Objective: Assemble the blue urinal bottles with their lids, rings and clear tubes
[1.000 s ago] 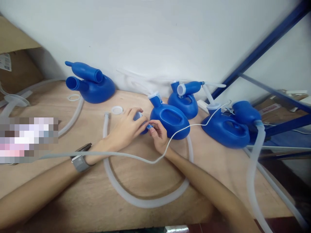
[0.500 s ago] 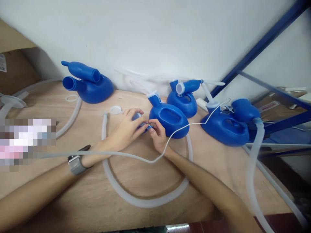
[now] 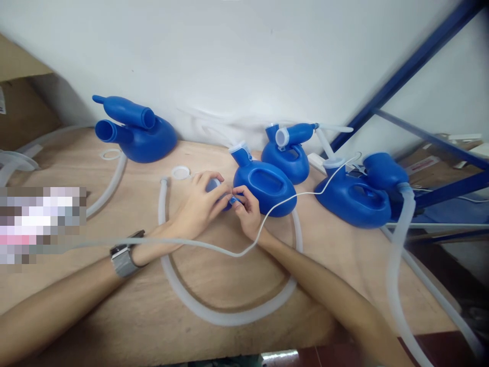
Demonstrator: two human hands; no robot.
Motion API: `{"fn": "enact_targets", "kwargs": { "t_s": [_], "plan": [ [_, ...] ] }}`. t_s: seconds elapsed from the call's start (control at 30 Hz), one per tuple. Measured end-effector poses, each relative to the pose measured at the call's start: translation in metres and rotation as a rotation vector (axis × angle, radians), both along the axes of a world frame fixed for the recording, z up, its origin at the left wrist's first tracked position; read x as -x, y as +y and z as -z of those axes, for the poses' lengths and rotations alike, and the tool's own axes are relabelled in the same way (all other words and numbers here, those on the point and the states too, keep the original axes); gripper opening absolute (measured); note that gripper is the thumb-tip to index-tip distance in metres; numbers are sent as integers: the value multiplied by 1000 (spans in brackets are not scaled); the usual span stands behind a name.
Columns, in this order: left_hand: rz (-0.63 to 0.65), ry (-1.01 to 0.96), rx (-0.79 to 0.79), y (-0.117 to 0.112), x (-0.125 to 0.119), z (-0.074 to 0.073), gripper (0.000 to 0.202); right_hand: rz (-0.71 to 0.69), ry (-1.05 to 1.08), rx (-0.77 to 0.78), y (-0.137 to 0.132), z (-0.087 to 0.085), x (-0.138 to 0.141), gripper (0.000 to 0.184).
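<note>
My left hand (image 3: pixel 198 206) is wrapped round a blue plastic spout piece (image 3: pixel 212 184) at the left end of a blue plastic urinal bottle (image 3: pixel 265 186) lying on the wooden table (image 3: pixel 114 311). My right hand (image 3: pixel 247 211) pinches a small blue part (image 3: pixel 233 200) against that spout, fingertips touching the left hand's. A thin white cord (image 3: pixel 267 224) runs across my right wrist. A translucent hose (image 3: pixel 214 311) loops on the table round both wrists.
Three more blue urinal bottles lie along the wall: one at the back left (image 3: pixel 133 130), one behind (image 3: pixel 288 150), one at the right (image 3: pixel 353 196) with a thick hose (image 3: pixel 395 265). White rings (image 3: pixel 181 172) (image 3: pixel 108 154) lie on the table. A blue metal frame (image 3: pixel 405 76) stands right.
Both hands stay together on the blue spout piece; the fingers have shifted slightly. The view has drifted a little, nothing else moved.
</note>
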State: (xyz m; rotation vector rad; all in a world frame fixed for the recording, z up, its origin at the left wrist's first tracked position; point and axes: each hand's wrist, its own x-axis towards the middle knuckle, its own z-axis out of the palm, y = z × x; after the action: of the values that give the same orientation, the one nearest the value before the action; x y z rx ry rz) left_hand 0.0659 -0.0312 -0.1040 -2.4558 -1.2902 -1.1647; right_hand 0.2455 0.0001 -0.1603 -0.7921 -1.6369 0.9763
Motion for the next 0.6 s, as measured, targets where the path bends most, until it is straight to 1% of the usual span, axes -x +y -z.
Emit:
{"fn": "enact_targets", "kwargs": {
  "t_s": [0.3,0.43,0.6],
  "plan": [
    [-30,41,-66,0,-1,3,26,-15,14,15,-3,-3,0,19],
    [-39,37,-58,1,-1,5,28,-14,6,28,-2,-4,0,19],
    [-22,26,-6,4,2,4,30,-18,14,39,0,-6,2,21]
  ]
}}
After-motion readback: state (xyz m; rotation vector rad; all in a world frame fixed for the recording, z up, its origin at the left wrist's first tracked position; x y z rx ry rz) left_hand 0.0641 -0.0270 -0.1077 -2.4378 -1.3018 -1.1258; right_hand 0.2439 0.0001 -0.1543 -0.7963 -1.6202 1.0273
